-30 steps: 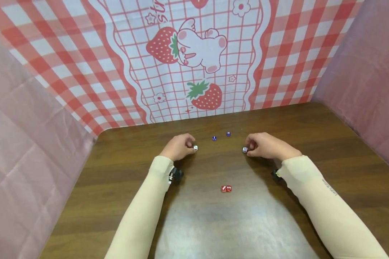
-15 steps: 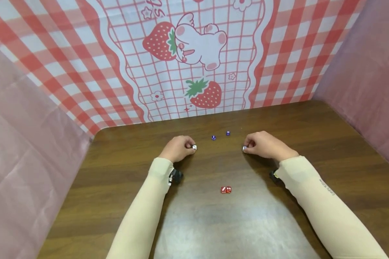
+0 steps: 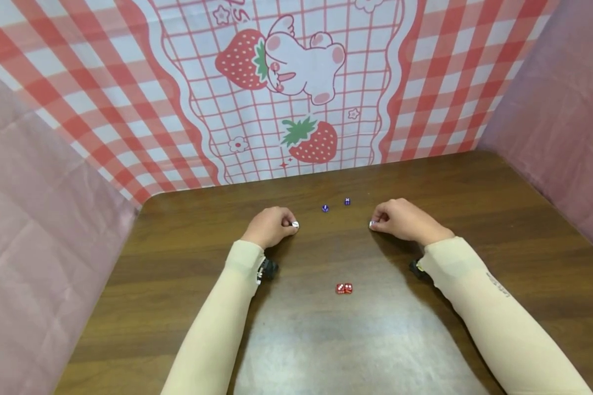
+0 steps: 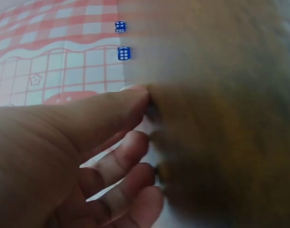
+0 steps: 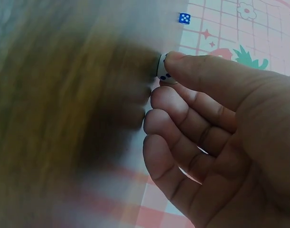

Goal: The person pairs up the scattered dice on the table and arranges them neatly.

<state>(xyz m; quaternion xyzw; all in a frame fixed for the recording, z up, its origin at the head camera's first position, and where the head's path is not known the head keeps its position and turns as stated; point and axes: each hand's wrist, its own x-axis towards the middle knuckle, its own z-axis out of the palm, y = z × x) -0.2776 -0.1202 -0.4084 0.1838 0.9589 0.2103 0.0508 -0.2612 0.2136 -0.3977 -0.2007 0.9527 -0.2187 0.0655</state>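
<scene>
In the head view my left hand (image 3: 268, 228) pinches a white die (image 3: 295, 224) between thumb and fingertips, low over the table. The thumb covers most of that die in the left wrist view. Opposite it, my right hand (image 3: 406, 221) grips another white die (image 3: 371, 225). The right wrist view shows this white die (image 5: 162, 70) with dark pips under the thumb tip, the other fingers curled below. Between the hands and slightly farther back lie two blue dice, the left blue die (image 3: 325, 208) apart from the right blue die (image 3: 347, 201).
Two red dice sit side by side nearer the body, a left red die (image 3: 340, 288) and a right red die (image 3: 348, 288). The brown wooden table (image 3: 306, 340) ends at a checked strawberry cloth (image 3: 257, 131) behind. Pink cloth (image 3: 39, 230) hangs at both sides.
Both hands have closed their fingers onto the white dice, which stood at the fingertips before. The right die is now more covered by the fingers. The blue and red dice stay put.
</scene>
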